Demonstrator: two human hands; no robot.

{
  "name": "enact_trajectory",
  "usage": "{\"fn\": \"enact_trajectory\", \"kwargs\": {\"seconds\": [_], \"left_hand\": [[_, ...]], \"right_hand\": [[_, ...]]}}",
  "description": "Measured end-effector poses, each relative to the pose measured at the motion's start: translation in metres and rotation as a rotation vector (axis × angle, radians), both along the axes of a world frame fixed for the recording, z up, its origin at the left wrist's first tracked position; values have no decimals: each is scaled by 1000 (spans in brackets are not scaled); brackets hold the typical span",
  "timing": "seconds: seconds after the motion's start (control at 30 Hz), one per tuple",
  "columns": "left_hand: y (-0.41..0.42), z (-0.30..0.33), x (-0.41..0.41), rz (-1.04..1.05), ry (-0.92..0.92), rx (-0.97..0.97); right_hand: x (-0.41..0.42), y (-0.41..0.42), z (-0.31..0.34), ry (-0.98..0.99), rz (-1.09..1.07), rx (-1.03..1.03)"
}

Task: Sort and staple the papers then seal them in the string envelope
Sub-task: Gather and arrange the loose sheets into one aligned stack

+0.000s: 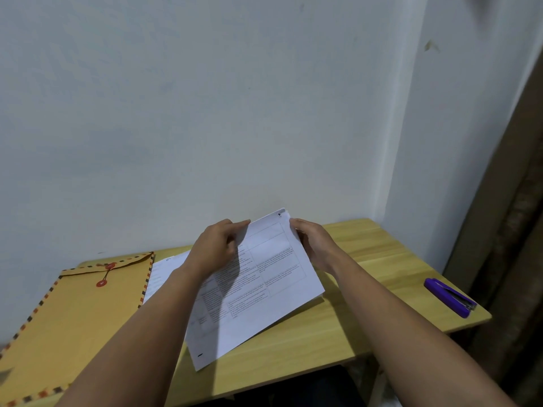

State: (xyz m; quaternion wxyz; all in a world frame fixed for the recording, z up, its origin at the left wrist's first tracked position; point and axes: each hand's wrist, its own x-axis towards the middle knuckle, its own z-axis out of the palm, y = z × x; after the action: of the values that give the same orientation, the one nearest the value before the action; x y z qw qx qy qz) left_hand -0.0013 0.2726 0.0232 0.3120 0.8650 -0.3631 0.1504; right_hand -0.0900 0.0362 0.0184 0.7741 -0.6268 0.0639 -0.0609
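A stack of white printed papers (264, 295) is lifted at its far end over the middle of the wooden table (367, 289). My left hand (214, 249) grips the stack's far left edge, and my right hand (313, 240) grips the far right edge. A brown string envelope (73, 312) with red button ties lies flat on the left, its flap closed. Another white sheet (160, 274) lies on the table between the envelope and my left forearm, partly hidden. A purple stapler (449, 296) rests near the table's right edge.
The table stands against a pale wall (235, 113), in a corner. A brown curtain or door (511, 230) runs down the right side. The table's front edge lies close to my body, with dark floor below.
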Motion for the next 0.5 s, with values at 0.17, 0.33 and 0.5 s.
{"fn": "enact_trajectory", "kwargs": {"seconds": [0.17,0.33,0.5], "left_hand": [[-1,-2,0,12,10,-10],[1,-3,-2,9,39,-78],[3,-3,-3,19,41,-77]], "right_hand": [[-6,4,-1,-78,15,-53],[-6,6,0,-71,17,-56],[-7,9,2,-77,40,-36]]}}
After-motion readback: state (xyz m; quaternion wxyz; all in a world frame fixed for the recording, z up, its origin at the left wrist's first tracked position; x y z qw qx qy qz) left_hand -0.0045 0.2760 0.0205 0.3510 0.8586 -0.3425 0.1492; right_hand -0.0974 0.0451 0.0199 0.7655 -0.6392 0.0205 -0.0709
